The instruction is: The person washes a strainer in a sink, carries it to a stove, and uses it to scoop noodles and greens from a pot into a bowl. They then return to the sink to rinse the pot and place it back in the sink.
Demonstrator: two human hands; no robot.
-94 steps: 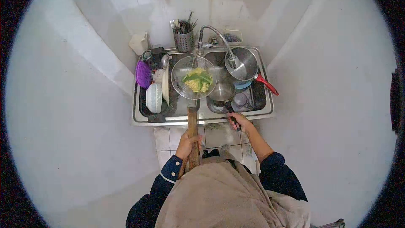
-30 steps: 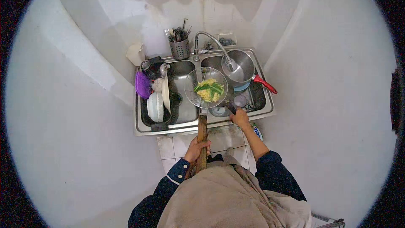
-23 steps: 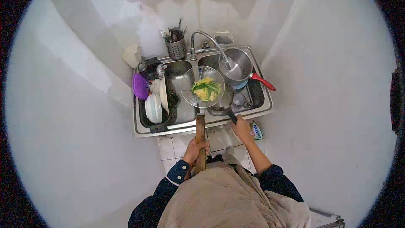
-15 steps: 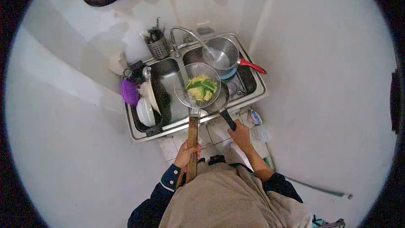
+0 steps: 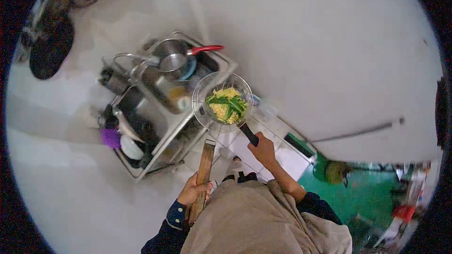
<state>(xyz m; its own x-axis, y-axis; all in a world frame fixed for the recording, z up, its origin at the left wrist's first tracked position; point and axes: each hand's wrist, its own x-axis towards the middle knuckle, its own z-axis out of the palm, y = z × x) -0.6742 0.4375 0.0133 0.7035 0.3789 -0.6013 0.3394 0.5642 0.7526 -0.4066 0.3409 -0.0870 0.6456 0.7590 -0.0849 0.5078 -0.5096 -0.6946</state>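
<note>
My left hand (image 5: 194,191) is wrapped around the wooden handle (image 5: 205,160) of a round wire-mesh strainer (image 5: 199,118). In the strainer lies yellow food, like noodles, with green leaf strips (image 5: 227,105). My right hand (image 5: 262,150) grips the black handle (image 5: 248,134) of a pan. The pan's bowl sits under the strainer and is mostly hidden by the mesh and food. Both are held in front of me, above the tiled floor and beside the sink's near right corner.
The steel double sink (image 5: 162,153) stands to the left. It holds a red-handled saucepan (image 5: 172,56) under the faucet (image 5: 129,59), a white bowl (image 5: 131,148) and a purple item (image 5: 111,138). Green floor (image 5: 339,188) and a hose (image 5: 355,131) lie to the right.
My view and body have turned right, so the sink now sits farther left. The strainer and pan have moved away from over the basins, still held in the same hands.
</note>
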